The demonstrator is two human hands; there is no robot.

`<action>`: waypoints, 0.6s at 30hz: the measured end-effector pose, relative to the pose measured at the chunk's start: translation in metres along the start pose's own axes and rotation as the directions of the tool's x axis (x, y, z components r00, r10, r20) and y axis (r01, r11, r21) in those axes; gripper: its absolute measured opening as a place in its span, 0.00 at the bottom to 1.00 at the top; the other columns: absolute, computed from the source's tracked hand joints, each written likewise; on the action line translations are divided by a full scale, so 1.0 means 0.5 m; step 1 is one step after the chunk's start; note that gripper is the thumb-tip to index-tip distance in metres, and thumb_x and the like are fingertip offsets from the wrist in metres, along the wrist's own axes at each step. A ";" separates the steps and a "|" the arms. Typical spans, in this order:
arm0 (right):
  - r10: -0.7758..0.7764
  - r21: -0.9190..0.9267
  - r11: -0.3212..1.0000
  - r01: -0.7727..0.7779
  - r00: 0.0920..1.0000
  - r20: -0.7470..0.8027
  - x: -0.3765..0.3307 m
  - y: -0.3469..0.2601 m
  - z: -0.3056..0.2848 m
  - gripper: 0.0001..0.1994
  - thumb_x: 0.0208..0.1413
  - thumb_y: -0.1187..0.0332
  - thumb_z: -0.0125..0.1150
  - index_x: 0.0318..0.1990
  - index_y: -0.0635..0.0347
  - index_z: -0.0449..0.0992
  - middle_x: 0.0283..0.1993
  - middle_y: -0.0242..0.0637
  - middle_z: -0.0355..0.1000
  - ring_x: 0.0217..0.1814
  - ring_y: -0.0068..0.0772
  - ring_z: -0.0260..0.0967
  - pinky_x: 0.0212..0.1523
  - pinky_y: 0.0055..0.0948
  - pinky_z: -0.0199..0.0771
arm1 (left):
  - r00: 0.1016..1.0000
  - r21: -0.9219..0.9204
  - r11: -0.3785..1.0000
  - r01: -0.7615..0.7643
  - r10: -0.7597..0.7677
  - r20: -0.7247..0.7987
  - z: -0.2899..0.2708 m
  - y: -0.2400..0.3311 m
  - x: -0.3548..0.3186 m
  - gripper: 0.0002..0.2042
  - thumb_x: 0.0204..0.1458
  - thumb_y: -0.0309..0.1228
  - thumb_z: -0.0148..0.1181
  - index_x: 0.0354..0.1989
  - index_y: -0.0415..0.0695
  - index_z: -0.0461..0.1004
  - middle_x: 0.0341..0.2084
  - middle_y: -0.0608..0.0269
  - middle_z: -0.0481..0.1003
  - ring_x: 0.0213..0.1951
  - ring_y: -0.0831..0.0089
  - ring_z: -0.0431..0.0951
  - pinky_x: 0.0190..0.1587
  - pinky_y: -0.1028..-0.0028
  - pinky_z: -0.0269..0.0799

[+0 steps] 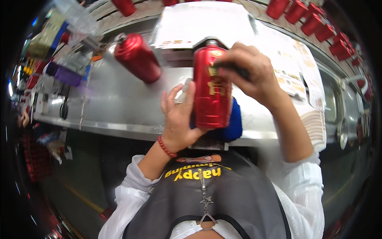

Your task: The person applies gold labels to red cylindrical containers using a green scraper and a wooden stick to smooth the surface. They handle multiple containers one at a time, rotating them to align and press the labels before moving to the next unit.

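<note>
- Bottle, red with gold markings: lying lengthwise over the front of the metal bench, pointing its threaded neck away from the body, turning its base toward it.
- Under its lower right side: blue padding, showing at the bench's front edge.
- Behind its neck: dark angular piece, peeking out on both sides.
- Left hand: touching the bottle's left side and base, thumb reaching along the base, other fingers spreading apart. Cannot tell whether clamping.
- Near those fingers: pale item, too unclear to name. On that wrist: red beaded bracelet.
- Right hand: bending over the bottle's upper right, clamping fingers on a small dark item, covering part of the gold markings, blurring slightly.
- Second red bottle: standing left of the first, well apart, wearing a silvery top.
- Beyond both: white sheet, lying flat.
- Far left: purple bottle. Upper right: red vessels, lining up in a row.
</note>
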State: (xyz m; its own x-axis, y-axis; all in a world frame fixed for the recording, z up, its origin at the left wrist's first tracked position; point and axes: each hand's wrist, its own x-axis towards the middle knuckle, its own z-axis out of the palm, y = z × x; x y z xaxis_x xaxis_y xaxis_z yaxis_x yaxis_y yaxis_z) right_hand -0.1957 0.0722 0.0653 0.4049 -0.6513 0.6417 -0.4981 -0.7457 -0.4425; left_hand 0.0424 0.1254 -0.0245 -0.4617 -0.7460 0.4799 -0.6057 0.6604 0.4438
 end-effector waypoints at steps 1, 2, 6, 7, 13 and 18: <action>-0.105 -0.232 0.970 0.075 0.987 -0.120 -0.020 0.013 0.003 0.11 0.43 0.72 0.71 0.36 0.54 0.78 0.31 0.37 0.71 0.30 0.41 0.71 0.31 0.35 0.72 | 1.000 0.007 1.000 0.004 -0.004 0.011 0.002 -0.002 0.000 0.53 0.43 0.56 0.71 0.72 0.34 0.54 0.63 0.47 0.66 0.66 0.49 0.58 0.69 0.43 0.40; -0.191 -0.244 0.955 0.171 0.980 -0.061 -0.047 -0.006 0.014 0.11 0.44 0.72 0.70 0.37 0.53 0.77 0.29 0.37 0.69 0.28 0.44 0.68 0.32 0.37 0.72 | 1.000 0.018 1.000 -0.004 0.003 0.023 0.007 -0.014 -0.009 0.54 0.43 0.56 0.70 0.72 0.34 0.53 0.63 0.47 0.66 0.67 0.49 0.58 0.69 0.45 0.42; 0.073 0.226 0.969 -0.096 0.991 0.110 -0.136 -0.087 0.002 0.11 0.54 0.74 0.65 0.44 0.59 0.75 0.32 0.39 0.71 0.32 0.38 0.72 0.35 0.35 0.74 | 1.000 -0.088 0.996 0.021 -0.022 -0.010 0.031 -0.030 -0.021 0.54 0.45 0.56 0.70 0.73 0.32 0.51 0.61 0.46 0.68 0.67 0.50 0.58 0.69 0.52 0.45; 0.248 0.185 0.948 -0.260 0.965 0.087 -0.156 -0.067 -0.024 0.11 0.56 0.75 0.64 0.47 0.61 0.76 0.34 0.39 0.73 0.33 0.34 0.73 0.35 0.32 0.74 | 1.000 -0.112 0.993 0.024 -0.026 -0.014 0.030 -0.028 -0.022 0.54 0.46 0.56 0.70 0.73 0.32 0.51 0.61 0.47 0.68 0.67 0.50 0.58 0.69 0.53 0.46; 0.502 -0.748 0.475 -0.463 0.841 -0.202 -0.356 0.367 -0.277 0.14 0.59 0.81 0.49 0.48 0.64 0.79 0.51 0.52 0.77 0.51 0.44 0.77 0.48 0.38 0.79 | 1.000 -0.157 0.988 -0.010 0.011 0.008 0.036 -0.025 -0.012 0.54 0.48 0.55 0.70 0.72 0.29 0.49 0.60 0.49 0.70 0.66 0.45 0.57 0.68 0.53 0.50; 0.974 -0.468 -0.022 -0.884 0.086 -0.208 -0.249 0.510 -0.307 0.19 0.56 0.64 0.65 0.49 0.73 0.77 0.52 0.57 0.75 0.54 0.51 0.74 0.49 0.47 0.74 | 1.000 -0.139 0.990 -0.011 0.009 -0.019 0.037 -0.028 -0.017 0.54 0.49 0.54 0.69 0.72 0.28 0.48 0.57 0.49 0.73 0.65 0.43 0.59 0.66 0.52 0.54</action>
State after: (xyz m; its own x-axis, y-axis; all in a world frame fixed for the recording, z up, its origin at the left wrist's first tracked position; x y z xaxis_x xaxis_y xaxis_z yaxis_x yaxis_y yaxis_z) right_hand -0.4907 -0.0155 -0.0314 -0.6103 -0.7532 -0.2455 -0.7053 0.6577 -0.2645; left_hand 0.0428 0.1209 -0.0488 -0.4549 -0.7385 0.4977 -0.5043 0.6743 0.5394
